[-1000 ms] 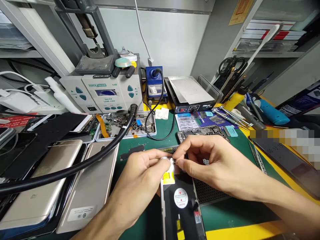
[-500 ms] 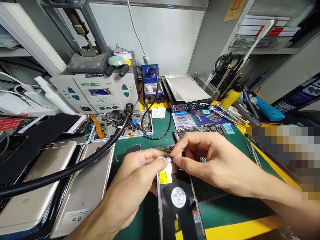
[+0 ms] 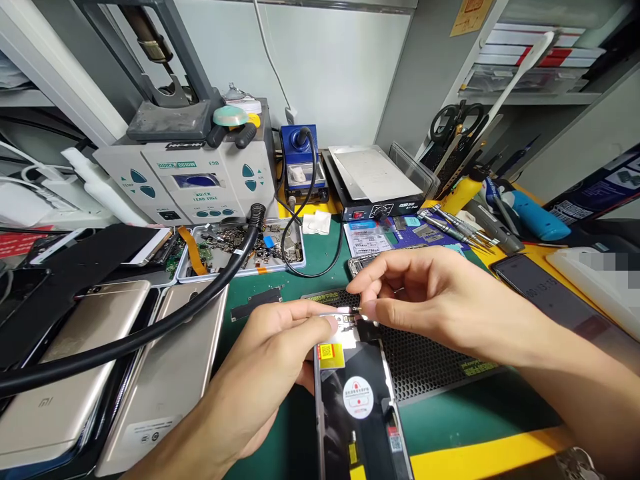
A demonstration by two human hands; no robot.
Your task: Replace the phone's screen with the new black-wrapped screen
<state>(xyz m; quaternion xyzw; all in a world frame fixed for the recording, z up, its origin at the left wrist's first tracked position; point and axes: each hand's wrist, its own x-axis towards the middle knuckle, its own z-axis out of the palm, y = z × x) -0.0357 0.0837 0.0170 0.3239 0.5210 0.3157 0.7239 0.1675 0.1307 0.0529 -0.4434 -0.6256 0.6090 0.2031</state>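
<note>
My left hand (image 3: 267,353) grips the upper left edge of a phone screen assembly (image 3: 357,367), thumb on top and fingers behind it. The assembly's inner side faces up, black with a round white sticker (image 3: 358,397) and a yellow label (image 3: 331,355). Small metal fittings (image 3: 345,321) show along its top edge, beside my left thumb. At the top right corner, my right hand (image 3: 430,293) has thumb and index finger pinched around a tiny dark piece, too small to name. Its other fingers are curled.
Under the assembly is a black perforated mat (image 3: 425,363). An opened phone (image 3: 363,264) lies behind my right hand. A thick black hose (image 3: 200,310) crosses the left side above gold phones (image 3: 163,373). A dark phone (image 3: 545,293) lies at right, and a heating plate (image 3: 375,175) stands behind.
My right hand has shifted slightly right and up along the top edge, uncovering more metal fittings. The left hand keeps its hold on the screen assembly.
</note>
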